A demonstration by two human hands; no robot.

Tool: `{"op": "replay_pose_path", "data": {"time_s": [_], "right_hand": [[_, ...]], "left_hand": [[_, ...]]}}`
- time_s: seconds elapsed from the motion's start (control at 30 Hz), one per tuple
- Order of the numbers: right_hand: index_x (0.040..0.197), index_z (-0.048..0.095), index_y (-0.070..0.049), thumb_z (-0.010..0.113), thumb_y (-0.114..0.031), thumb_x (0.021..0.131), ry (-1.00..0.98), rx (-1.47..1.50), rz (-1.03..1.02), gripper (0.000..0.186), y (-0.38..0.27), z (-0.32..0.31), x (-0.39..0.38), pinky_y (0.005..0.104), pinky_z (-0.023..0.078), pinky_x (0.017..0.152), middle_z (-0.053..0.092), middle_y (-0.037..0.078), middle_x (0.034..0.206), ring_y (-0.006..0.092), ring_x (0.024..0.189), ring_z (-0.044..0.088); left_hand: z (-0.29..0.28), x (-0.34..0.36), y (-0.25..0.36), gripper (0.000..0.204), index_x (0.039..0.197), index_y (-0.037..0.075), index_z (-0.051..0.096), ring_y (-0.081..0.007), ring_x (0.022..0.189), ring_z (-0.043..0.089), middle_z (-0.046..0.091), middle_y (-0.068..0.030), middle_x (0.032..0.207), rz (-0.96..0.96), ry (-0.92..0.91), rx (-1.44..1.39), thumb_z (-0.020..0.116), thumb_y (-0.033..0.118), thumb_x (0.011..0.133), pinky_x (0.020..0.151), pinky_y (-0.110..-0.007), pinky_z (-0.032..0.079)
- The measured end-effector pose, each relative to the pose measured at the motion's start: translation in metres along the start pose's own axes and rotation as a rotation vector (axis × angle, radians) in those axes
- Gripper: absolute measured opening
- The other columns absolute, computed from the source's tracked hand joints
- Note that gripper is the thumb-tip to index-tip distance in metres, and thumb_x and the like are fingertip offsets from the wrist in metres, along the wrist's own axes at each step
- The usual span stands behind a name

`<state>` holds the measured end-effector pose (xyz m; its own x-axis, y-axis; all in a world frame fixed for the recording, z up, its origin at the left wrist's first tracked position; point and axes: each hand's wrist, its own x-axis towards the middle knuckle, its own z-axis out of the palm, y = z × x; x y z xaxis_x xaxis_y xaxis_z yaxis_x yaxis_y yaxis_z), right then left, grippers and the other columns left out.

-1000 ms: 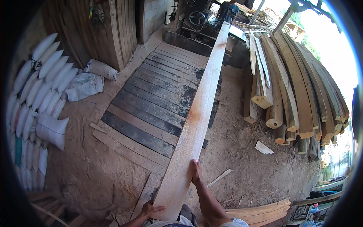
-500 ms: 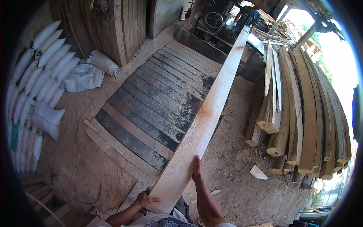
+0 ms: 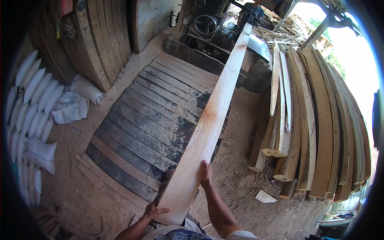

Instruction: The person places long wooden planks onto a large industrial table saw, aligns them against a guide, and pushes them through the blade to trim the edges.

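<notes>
A long pale sawn plank (image 3: 208, 116) with a brown knot runs from my waist to a dark machine (image 3: 224, 30) at the far end. My left hand (image 3: 153, 212) grips its near left corner, thumb lying on the top face and the other fingers under the edge, out of sight. Farther along, on the right edge, my right hand (image 3: 207, 175) holds the plank from the side, its fingers partly hidden beneath. The plank's far end rests at the machine, where a person (image 3: 252, 10) stands behind it.
Low wooden decking (image 3: 140, 120) strewn with sawdust lies left of the plank. Stacked timber beams (image 3: 320, 132) fill the right side. White sacks (image 3: 40, 88) are piled at left, near upright boards (image 3: 100, 36). An offcut (image 3: 265, 196) lies on the dirt floor at right.
The surroundings have shifted left in view, and the plank's far end sits a little farther left. Both hands keep their grip. A foot now shows beside the plank's left edge.
</notes>
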<state>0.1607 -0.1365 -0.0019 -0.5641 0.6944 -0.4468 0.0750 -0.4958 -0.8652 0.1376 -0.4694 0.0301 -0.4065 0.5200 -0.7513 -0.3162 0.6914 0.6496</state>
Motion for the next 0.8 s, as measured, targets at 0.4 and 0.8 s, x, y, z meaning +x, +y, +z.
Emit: {"op": "replay_pose_path", "data": {"time_s": [0.4, 0.8], "right_hand": [[0.144, 0.036, -0.004, 0.049, -0.042, 0.098, 0.033, -0.033, 0.002, 0.061, -0.114, -0.008, 0.224, 0.0333, 0.039, 0.100, 0.050, 0.010, 0.132, 0.0206, 0.116, 0.050], [0.141, 0.042, -0.004, 0.052, -0.047, 0.095, 0.069, -0.102, 0.030, 0.065, -0.230, -0.010, 0.419, 0.0312, 0.038, 0.099, 0.053, 0.008, 0.129, 0.0190, 0.114, 0.050]], "left_hand": [[-0.002, 0.162, 0.200, 0.066, 0.116, 0.005, 0.066, -0.0257, 0.101, 0.066, 0.070, -0.0144, 0.107, 0.028, -0.009, -0.074, 0.084, 0.040, 0.063, 0.088, -0.034, 0.049], [0.008, 0.313, 0.367, 0.057, 0.115, 0.001, 0.066, -0.0200, 0.096, 0.066, 0.070, -0.0121, 0.106, 0.087, 0.010, -0.119, 0.082, 0.029, 0.067, 0.085, -0.032, 0.050]]}}
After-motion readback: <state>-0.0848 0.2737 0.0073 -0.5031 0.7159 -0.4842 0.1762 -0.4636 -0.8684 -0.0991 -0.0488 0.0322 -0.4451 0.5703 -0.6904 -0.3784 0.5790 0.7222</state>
